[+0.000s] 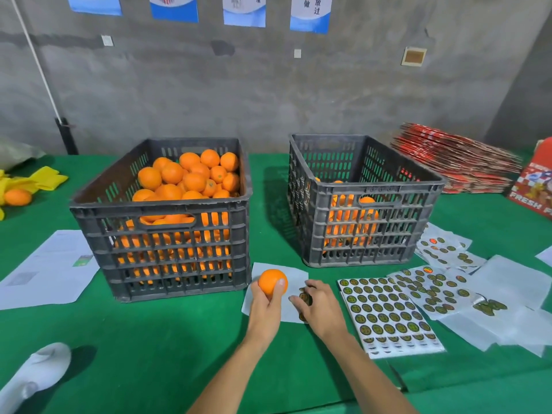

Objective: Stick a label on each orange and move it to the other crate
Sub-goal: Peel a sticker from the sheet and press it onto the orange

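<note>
Fingers [280, 283] of left hand [265, 306] wrap orange [271, 280]; right hand [316, 303] pinches label [305, 297]. Fruit firm, smooth; cradle underneath.

The table [155, 348] is covered with a green cloth of matt, felt-like look, and the two dark grey crates [161, 234] [361, 222] are moulded of dull, slatted plastic. A smooth, faintly shiny peel is shown by the orange [272, 280], while glossy, foil-like labels are carried on the white paper sheet [388, 316] at the near right. The far wall [268, 85] is seen as rough, bare grey concrete, and the red stack [454, 162] at the far right looks like printed card.
</note>
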Tool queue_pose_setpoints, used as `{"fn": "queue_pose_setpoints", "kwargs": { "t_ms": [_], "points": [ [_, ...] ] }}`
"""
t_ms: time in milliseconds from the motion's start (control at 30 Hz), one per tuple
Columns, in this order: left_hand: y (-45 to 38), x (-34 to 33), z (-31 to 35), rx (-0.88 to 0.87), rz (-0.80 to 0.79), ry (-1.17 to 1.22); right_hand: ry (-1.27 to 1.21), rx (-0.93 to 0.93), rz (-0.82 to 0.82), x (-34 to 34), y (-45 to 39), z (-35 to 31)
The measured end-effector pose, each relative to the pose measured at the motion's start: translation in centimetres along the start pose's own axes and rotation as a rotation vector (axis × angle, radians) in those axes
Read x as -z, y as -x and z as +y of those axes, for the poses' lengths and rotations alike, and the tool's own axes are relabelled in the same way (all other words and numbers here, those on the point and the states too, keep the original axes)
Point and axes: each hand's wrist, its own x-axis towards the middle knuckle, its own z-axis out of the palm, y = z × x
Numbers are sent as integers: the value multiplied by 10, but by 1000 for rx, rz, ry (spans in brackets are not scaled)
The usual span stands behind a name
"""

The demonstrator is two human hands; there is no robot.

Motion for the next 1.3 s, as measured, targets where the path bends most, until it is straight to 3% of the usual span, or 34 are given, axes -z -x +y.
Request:
{"fn": "queue_pose_setpoints", "kwargs": {
  "t_ms": [433,667,1000,1167,1300],
  "points": [
    [3,0,1,-47,3,-23,164,41,147,6,-5,-8],
    [2,0,-2,-56,-16,-24,-437,-201,271,12,-14,-11],
    [-17,-2,15,-5,-75,47,-365,145,284,27,-3,-57],
    [-25,0,54,-26,-47,141,-435,253,320,48,-3,-74],
    [-28,6,93,-32,-48,276,-296,420,386,69,-2,-91]
  ]
}}
